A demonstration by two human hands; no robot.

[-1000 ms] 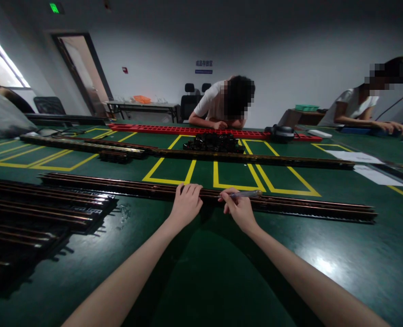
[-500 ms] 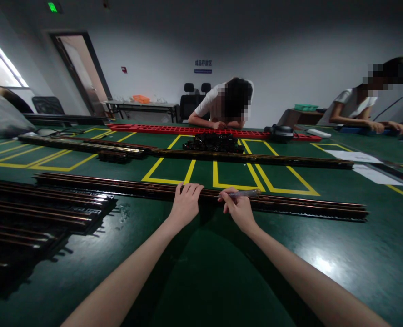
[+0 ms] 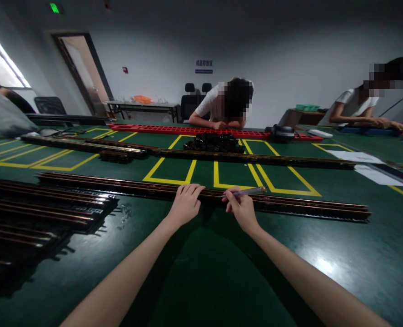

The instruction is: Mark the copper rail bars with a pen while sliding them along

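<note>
A long dark rail with copper-coloured strips (image 3: 310, 206) lies across the green table in front of me. My left hand (image 3: 186, 203) grips it near the middle, fingers bent over the top and thumb on the near side. Just to the right, my right hand (image 3: 241, 210) is closed around a slim pen-like tool with a clear handle (image 3: 252, 191). The tool slants, its thin tip pointing left at the rail's top. Whether the tip touches the rail I cannot tell.
Several similar rails (image 3: 34, 213) are stacked at the left. Farther back lie another long rail (image 3: 272, 159), a heap of black parts (image 3: 215, 142), a red slotted bar (image 3: 174, 130) and white papers (image 3: 378, 175). One person (image 3: 208, 106) leans over the far edge; another (image 3: 354, 106) works at the right.
My right hand and the tool have shifted slightly to the right along the rail. My left hand keeps its hold; the whole view has moved a little.
</note>
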